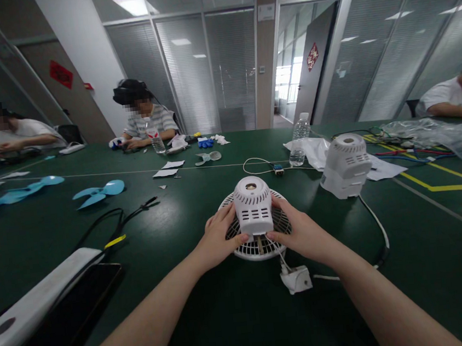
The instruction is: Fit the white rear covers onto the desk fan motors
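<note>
A white fan motor housing [253,206] with vent slots rests on a round white fan grille [260,257], which lies on the green table. My left hand [220,236] grips the housing's left side, its thumb at the lower front edge. On the opposite side my right hand [296,225] holds it the same way, fingers along the side and thumb low at the front. A thin wire runs from beneath the housing to a small white plastic part [296,279] near my right wrist. The undersides of the housing and the grille are hidden.
To the right stands a second white motor housing [346,166] with a cable, near a water bottle [299,139]. Light-blue fan blades [100,193] lie to the left. A phone [61,323] and a white power strip [41,297] are front left. Several people sit around the table.
</note>
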The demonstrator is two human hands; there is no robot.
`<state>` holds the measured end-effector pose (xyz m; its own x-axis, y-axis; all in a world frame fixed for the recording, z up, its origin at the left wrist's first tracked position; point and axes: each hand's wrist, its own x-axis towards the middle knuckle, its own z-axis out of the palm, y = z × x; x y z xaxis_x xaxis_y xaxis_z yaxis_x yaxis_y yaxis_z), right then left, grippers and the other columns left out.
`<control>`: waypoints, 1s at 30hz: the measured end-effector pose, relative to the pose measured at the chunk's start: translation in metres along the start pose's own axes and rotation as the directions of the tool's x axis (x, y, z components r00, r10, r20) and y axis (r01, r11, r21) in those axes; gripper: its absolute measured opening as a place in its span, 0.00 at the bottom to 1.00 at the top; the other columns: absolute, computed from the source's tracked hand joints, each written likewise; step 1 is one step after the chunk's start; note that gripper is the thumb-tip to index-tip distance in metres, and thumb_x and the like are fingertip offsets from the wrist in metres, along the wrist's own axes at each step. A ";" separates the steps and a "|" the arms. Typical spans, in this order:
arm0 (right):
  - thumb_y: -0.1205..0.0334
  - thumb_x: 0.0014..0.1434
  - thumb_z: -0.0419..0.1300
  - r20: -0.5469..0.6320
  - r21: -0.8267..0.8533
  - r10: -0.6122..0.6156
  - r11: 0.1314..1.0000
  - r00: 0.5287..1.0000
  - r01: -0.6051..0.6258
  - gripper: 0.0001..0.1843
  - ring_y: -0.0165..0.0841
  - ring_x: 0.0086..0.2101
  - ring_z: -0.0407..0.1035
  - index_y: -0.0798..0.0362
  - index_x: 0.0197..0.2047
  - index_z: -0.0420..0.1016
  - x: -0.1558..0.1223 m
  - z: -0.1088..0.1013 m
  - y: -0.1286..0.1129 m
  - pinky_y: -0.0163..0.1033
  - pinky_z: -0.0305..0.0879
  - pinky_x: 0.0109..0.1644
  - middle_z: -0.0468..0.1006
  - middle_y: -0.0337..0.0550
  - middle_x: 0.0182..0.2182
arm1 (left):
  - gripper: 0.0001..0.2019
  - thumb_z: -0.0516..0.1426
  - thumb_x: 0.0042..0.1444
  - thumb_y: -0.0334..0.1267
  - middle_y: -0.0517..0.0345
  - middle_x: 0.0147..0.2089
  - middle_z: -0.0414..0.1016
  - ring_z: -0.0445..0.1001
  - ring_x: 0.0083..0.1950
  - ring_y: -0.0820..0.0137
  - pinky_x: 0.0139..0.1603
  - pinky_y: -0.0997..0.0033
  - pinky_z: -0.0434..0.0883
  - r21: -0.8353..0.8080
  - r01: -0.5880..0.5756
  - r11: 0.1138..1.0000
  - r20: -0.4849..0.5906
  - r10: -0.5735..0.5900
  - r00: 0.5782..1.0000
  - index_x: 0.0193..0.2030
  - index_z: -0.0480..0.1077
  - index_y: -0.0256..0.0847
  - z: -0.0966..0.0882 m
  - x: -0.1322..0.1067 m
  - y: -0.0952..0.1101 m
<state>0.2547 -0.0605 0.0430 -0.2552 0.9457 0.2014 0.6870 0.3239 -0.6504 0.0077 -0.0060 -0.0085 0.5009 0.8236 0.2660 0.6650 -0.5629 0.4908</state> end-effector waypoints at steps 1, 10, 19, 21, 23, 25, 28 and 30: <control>0.58 0.56 0.64 0.002 0.001 -0.003 1.000 1.000 0.003 0.43 0.47 0.64 0.57 0.46 0.70 0.48 0.000 0.000 0.000 0.60 0.52 0.67 0.59 0.47 0.67 | 0.37 0.54 0.59 0.59 0.52 0.74 0.46 0.48 0.73 0.47 0.68 0.39 0.51 -0.004 0.002 1.000 0.000 -0.002 1.000 0.71 0.48 0.51 0.000 0.000 0.000; 0.55 0.56 0.64 0.015 0.036 0.050 0.998 0.999 -0.051 0.45 0.50 0.65 0.55 0.45 0.71 0.45 -0.001 0.001 0.002 0.63 0.50 0.67 0.60 0.50 0.67 | 0.38 0.56 0.57 0.60 0.48 0.73 0.51 0.50 0.72 0.47 0.68 0.38 0.52 -0.029 0.033 0.999 -0.030 -0.034 0.999 0.70 0.53 0.47 -0.001 0.000 -0.001; 0.55 0.59 0.62 -0.004 0.028 0.028 0.999 1.000 -0.028 0.42 0.46 0.63 0.59 0.46 0.70 0.47 0.002 0.003 0.004 0.59 0.52 0.67 0.62 0.48 0.66 | 0.38 0.56 0.58 0.57 0.46 0.72 0.54 0.53 0.71 0.49 0.67 0.40 0.54 -0.067 -0.026 0.997 -0.068 0.021 0.997 0.70 0.49 0.45 0.000 -0.001 -0.002; 0.56 0.58 0.63 -0.008 0.030 0.036 0.999 0.999 -0.036 0.44 0.47 0.63 0.58 0.45 0.71 0.44 0.002 0.003 0.004 0.59 0.52 0.67 0.62 0.47 0.66 | 0.37 0.55 0.59 0.56 0.47 0.72 0.54 0.53 0.71 0.49 0.67 0.40 0.55 -0.071 -0.029 0.997 -0.067 0.024 0.997 0.70 0.50 0.46 0.001 -0.001 -0.003; 0.58 0.58 0.63 -0.011 0.036 0.055 0.998 0.998 -0.055 0.45 0.48 0.63 0.58 0.43 0.72 0.43 0.002 0.004 0.003 0.60 0.53 0.67 0.63 0.46 0.65 | 0.36 0.55 0.59 0.56 0.47 0.71 0.54 0.54 0.71 0.49 0.67 0.40 0.55 -0.071 -0.021 0.997 -0.074 0.016 0.997 0.70 0.50 0.46 0.001 0.000 -0.003; 0.60 0.57 0.63 -0.015 0.040 0.076 0.996 0.997 -0.075 0.46 0.49 0.63 0.59 0.41 0.72 0.43 0.002 0.004 0.002 0.61 0.53 0.66 0.64 0.46 0.65 | 0.36 0.55 0.59 0.55 0.47 0.72 0.54 0.53 0.71 0.50 0.68 0.41 0.55 -0.060 -0.010 0.998 -0.078 0.005 0.997 0.70 0.50 0.46 0.002 0.000 -0.002; 0.60 0.57 0.64 -0.017 0.041 0.090 0.995 0.996 -0.089 0.46 0.49 0.63 0.59 0.41 0.72 0.43 0.002 0.004 0.001 0.61 0.54 0.66 0.65 0.46 0.64 | 0.36 0.55 0.59 0.56 0.48 0.73 0.52 0.52 0.72 0.49 0.68 0.40 0.54 -0.037 0.013 0.999 -0.066 -0.016 0.998 0.71 0.49 0.47 0.002 0.000 -0.002; 0.60 0.57 0.64 -0.019 0.038 0.092 0.995 0.996 -0.091 0.46 0.49 0.63 0.59 0.40 0.72 0.42 0.002 0.005 0.001 0.61 0.53 0.66 0.64 0.46 0.64 | 0.36 0.55 0.59 0.56 0.49 0.73 0.52 0.52 0.72 0.49 0.67 0.39 0.53 -0.035 0.028 0.999 -0.057 -0.030 0.998 0.70 0.50 0.48 0.002 0.001 -0.002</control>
<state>0.2517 -0.0585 0.0394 -0.1777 0.9718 0.1548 0.6812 0.2350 -0.6934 0.0081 -0.0047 -0.0110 0.4481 0.8427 0.2983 0.6588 -0.5369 0.5270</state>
